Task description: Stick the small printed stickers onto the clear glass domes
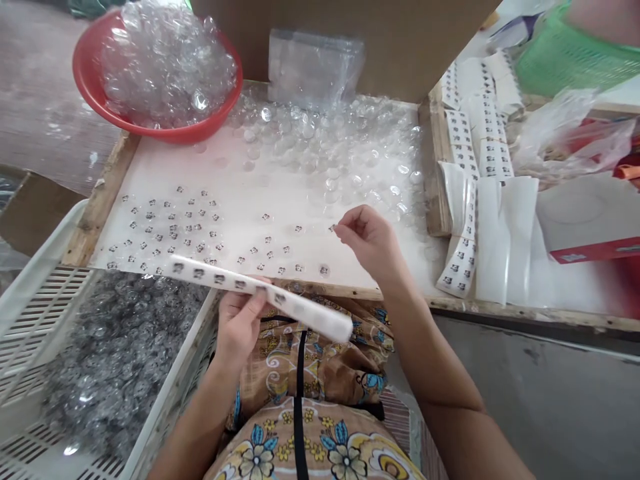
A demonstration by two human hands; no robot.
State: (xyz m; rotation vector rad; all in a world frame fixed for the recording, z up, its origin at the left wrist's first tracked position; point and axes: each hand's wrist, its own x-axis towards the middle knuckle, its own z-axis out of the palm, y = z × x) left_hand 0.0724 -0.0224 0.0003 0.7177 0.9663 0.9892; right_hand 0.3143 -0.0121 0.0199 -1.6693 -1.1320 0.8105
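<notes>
My left hand [240, 323] grips a white strip of small black panda stickers [200, 273], tilted down to the right over the board's front edge. Stickers show along its left part; the right end looks bare. Above the white board my right hand [367, 237] is closed in a pinch, with a small panda sticker [331, 228] at its fingertips. Beneath it and to the left, many clear round pieces bearing panda prints [187, 227] lie scattered on the white board [240, 183]. Plain clear discs [330, 183] spread across the back and right of the board.
A red basin [160, 133] heaped with clear pieces stands at the back left. Left of me, a white slotted crate [50, 287] holds many printed clear pieces. Bundled sticker strips [460, 253], a plastic bag [565, 137] and a green basket [575, 60] are at right. Cardboard [395, 47] rises behind.
</notes>
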